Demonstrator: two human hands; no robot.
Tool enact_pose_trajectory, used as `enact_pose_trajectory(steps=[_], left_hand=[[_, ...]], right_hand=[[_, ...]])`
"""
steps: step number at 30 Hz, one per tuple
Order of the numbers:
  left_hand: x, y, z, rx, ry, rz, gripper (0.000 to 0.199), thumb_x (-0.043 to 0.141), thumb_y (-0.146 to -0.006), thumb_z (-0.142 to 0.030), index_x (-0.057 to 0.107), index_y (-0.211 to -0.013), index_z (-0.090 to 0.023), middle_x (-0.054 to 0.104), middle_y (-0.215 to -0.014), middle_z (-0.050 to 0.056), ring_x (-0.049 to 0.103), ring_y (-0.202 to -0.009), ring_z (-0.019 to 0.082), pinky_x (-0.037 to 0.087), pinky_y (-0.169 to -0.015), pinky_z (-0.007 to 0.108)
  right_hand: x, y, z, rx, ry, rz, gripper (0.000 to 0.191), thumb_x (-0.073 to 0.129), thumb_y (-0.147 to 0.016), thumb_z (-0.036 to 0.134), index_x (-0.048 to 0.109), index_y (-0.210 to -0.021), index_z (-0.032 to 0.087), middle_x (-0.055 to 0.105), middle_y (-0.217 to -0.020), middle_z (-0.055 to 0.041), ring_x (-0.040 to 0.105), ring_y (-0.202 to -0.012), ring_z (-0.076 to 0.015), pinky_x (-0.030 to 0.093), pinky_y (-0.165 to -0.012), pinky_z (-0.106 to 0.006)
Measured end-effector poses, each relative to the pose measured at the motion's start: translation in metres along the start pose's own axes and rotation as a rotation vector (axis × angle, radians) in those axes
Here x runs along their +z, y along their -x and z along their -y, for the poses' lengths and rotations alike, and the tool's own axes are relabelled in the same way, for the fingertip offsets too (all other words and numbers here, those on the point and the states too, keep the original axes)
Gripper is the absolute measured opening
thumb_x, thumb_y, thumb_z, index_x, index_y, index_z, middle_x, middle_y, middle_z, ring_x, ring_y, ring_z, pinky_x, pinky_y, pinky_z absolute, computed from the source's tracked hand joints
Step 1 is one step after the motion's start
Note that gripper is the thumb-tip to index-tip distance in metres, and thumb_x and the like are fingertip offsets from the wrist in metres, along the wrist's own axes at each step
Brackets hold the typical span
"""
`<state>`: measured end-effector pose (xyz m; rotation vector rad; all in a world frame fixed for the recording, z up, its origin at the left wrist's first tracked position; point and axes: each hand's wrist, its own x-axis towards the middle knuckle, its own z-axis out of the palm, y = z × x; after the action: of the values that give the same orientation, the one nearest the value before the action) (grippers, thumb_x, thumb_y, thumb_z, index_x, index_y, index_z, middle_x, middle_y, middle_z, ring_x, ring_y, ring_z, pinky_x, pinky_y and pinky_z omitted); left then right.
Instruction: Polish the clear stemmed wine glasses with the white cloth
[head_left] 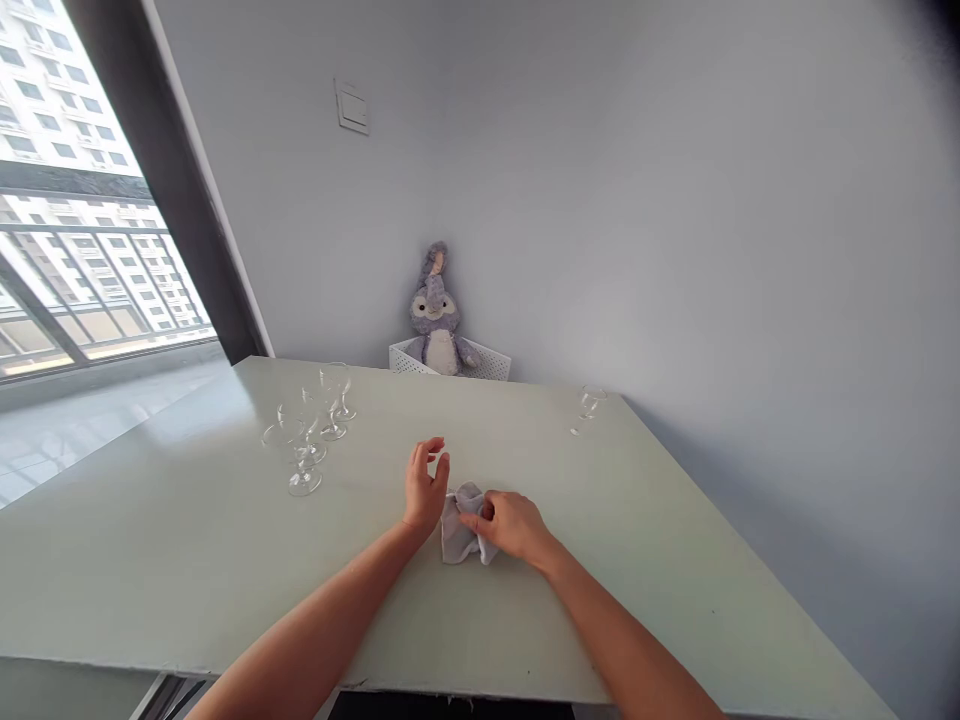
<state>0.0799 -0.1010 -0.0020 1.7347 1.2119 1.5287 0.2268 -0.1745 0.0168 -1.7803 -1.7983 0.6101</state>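
A crumpled light grey cloth lies on the pale green table near the middle. My right hand pinches the cloth's right side between thumb and fingers. Just left of the cloth and a little above it, my left hand is raised with its fingers curved and apart, holding nothing. Several clear stemmed glasses stand in a row on the left part of the table, the nearest glass closest to my left forearm. One more clear glass is at the back right.
Behind the far table edge, a purple plush toy sits in a white perforated basket. Grey walls meet behind the table, with a switch on the left one. A window with a railing is at the left.
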Motion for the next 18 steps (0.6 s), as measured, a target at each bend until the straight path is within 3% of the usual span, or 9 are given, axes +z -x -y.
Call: enact_pose_trajectory(steps=[5, 8, 10, 13, 14, 18], left_hand=[[-0.01, -0.006, -0.026, -0.1, 0.115, -0.13, 0.016, 0.043, -0.082, -0.029, 0.05, -0.093, -0.019, 0.056, -0.099, 0.006, 0.053, -0.089, 0.013, 0.045, -0.077, 0.028], [-0.029, -0.006, -0.045, -0.118, 0.225, -0.201, 0.019, 0.046, -0.081, -0.029, 0.05, -0.097, -0.02, 0.054, -0.1, 0.005, 0.053, -0.086, 0.012, 0.045, -0.073, 0.025], [-0.049, -0.003, -0.051, -0.121, 0.272, -0.35, 0.025, 0.05, -0.078, -0.028, 0.047, -0.103, -0.023, 0.051, -0.105, 0.004, 0.051, -0.085, 0.011, 0.044, -0.071, 0.023], [-0.084, -0.001, -0.043, -0.185, 0.319, -0.669, 0.041, 0.055, -0.073, -0.024, 0.038, -0.11, -0.028, 0.04, -0.118, 0.003, 0.05, -0.085, 0.008, 0.043, -0.071, 0.021], [-0.095, -0.002, -0.037, -0.254, 0.342, -0.728, 0.046, 0.056, -0.072, -0.024, 0.035, -0.112, -0.03, 0.036, -0.122, 0.002, 0.05, -0.086, 0.008, 0.043, -0.069, 0.021], [-0.127, -0.016, -0.003, -0.639, 0.443, -0.734, 0.063, 0.062, -0.064, -0.02, 0.029, -0.116, -0.033, 0.028, -0.127, 0.003, 0.052, -0.088, 0.009, 0.042, -0.061, 0.02]], right_hand=[[0.004, 0.005, -0.005, 0.018, 0.095, 0.004, 0.018, 0.061, -0.065, 0.034, 0.051, -0.059, 0.021, 0.055, -0.055, 0.0022, 0.044, -0.047, -0.0107, 0.026, -0.046, -0.023], [0.0, 0.001, -0.013, 0.002, -0.111, 0.057, 0.009, 0.054, -0.069, 0.028, 0.051, -0.066, 0.02, 0.056, -0.063, 0.0023, 0.048, -0.055, -0.0116, 0.031, -0.05, -0.022], [-0.003, -0.003, -0.019, 0.002, -0.305, 0.083, 0.013, 0.055, -0.069, 0.03, 0.049, -0.067, 0.019, 0.053, -0.063, 0.0035, 0.047, -0.057, -0.0111, 0.034, -0.053, -0.022], [-0.008, -0.008, -0.026, 0.094, -0.559, 0.04, 0.023, 0.06, -0.066, 0.035, 0.045, -0.065, 0.019, 0.045, -0.057, 0.006, 0.042, -0.053, -0.0095, 0.033, -0.051, -0.022], [-0.009, -0.009, -0.028, 0.136, -0.643, 0.021, 0.025, 0.062, -0.065, 0.037, 0.044, -0.065, 0.019, 0.044, -0.056, 0.0067, 0.04, -0.051, -0.009, 0.032, -0.049, -0.022], [-0.013, -0.011, -0.032, 0.236, -0.949, -0.036, 0.032, 0.069, -0.06, 0.037, 0.043, -0.067, 0.02, 0.044, -0.056, 0.0078, 0.04, -0.049, -0.0079, 0.031, -0.044, -0.02]])
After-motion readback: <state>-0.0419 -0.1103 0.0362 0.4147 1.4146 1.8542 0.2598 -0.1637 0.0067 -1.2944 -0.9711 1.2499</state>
